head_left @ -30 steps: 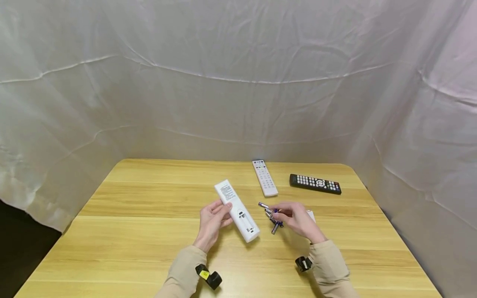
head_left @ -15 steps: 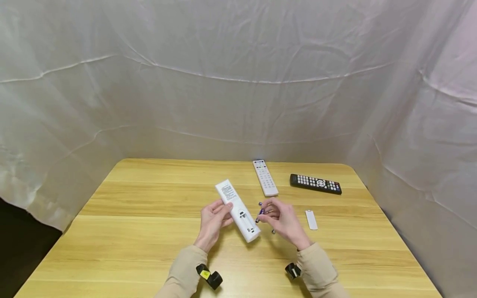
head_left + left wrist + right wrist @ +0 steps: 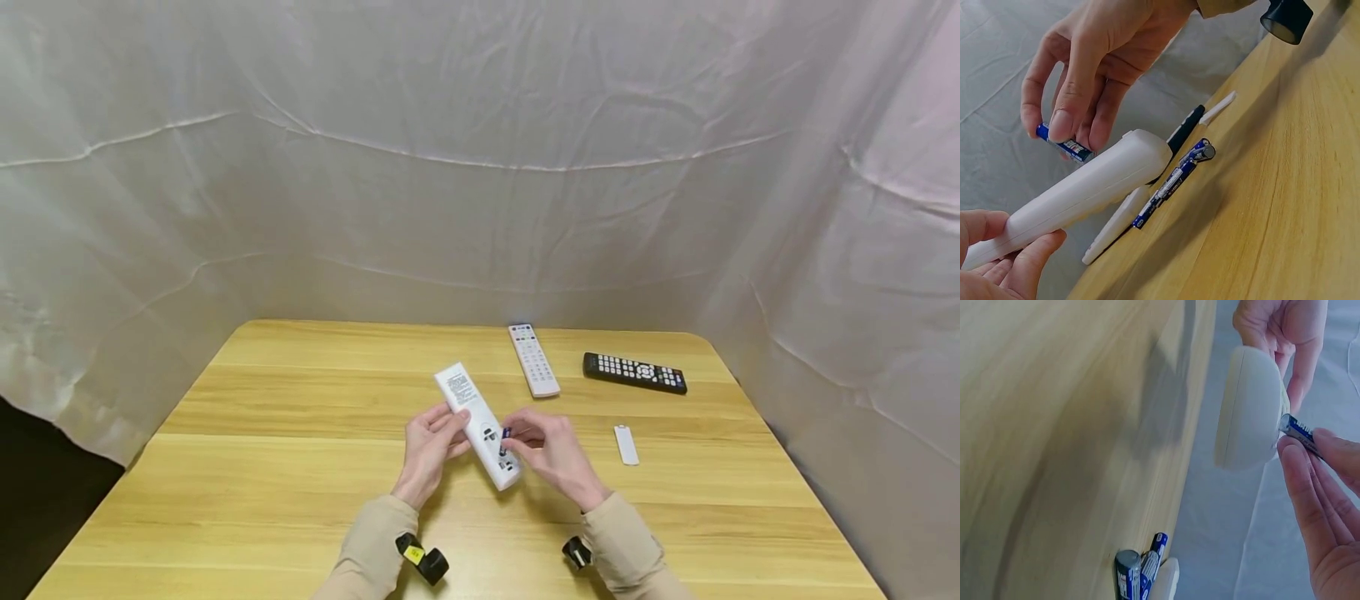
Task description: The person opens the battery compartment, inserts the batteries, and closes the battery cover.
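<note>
Battery [image 3: 1074,147] has come across from the pile, and that's the big change here — a second ago the right hand [image 3: 555,450] was down at the loose batteries [image 3: 1169,184], half a second ago it was just off the edge of the white remote [image 3: 480,417], and now it's right over the uncovered slot [image 3: 495,450] in the remote's back. Thumb and fingers on that side are pinched on the battery, which sits at a tilt with one end by the slot; can't tell from these angles if it's actually touching the contacts. The left hand [image 3: 426,454] has barely shifted: thumb on top, fingers underneath, clamped on the remote and holding it up off the table [image 3: 285,500], back side up. As far as I can make out nothing is seated in there, so I'd call this the lining-up stage, with getting the ends the right way round as the fiddly bit. The right hand moving over also leaves the little white cover [image 3: 626,445] in plain sight on the table — off the remote, so that part's undone too. The second white remote [image 3: 535,362] and the black remote [image 3: 634,372] are lying farther back, untouched.
</note>
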Tool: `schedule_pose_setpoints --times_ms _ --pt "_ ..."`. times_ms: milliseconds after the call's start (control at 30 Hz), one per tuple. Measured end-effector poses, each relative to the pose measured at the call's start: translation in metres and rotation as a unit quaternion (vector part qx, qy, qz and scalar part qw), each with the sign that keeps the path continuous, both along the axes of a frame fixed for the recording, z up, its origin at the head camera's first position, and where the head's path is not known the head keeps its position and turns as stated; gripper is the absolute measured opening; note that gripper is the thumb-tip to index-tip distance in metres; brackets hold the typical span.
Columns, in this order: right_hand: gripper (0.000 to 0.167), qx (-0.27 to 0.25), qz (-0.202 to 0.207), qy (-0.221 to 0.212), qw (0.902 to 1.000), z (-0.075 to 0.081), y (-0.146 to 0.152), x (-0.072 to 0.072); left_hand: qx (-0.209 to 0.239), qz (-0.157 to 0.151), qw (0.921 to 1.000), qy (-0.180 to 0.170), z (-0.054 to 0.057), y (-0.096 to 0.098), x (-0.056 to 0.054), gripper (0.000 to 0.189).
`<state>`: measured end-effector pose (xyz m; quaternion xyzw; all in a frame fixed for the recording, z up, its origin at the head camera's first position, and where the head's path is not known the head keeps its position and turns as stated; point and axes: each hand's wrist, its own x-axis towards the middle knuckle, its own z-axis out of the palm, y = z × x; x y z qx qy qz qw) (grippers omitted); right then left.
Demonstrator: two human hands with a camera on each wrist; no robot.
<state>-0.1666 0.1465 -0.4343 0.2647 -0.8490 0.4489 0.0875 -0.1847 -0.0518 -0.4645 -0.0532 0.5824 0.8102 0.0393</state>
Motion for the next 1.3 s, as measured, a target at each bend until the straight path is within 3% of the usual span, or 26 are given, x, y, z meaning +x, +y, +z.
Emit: schedule_pose_setpoints --times_ms 167,400,500,667,900,1300 --pt "0.024 0.025 -0.011 0.016 0.9995 -0.001 -0.005 0.002 0.0 0.002 1.0 -0.003 0.0 0.0 0.0 0.043" --pt "0.023 0.046 -0.048 -0.014 0.9977 0.001 -0.014 0.007 0.004 0.005 1.0 0.0 -0.001 0.001 -0.001 0.043" --pt "0.022 0.065 -0.059 0.002 0.9961 0.001 -0.017 0.008 0.003 0.005 1.0 0.002 -0.001 0.002 -0.001 0.043" --pt "0.02 0.105 -0.063 0.038 0.9918 0.002 -0.021 0.009 0.0 0.006 1.0 0.002 -0.002 0.001 -0.001 0.043" --pt "0.018 0.141 -0.076 0.035 0.9865 0.002 -0.025 0.012 -0.004 0.003 1.0 0.004 -0.002 0.001 0.0 0.043" --pt "0.021 0.165 -0.062 0.047 0.9833 -0.003 -0.028 0.013 -0.007 0.004 0.9999 0.013 -0.006 0.004 0.001 0.042"
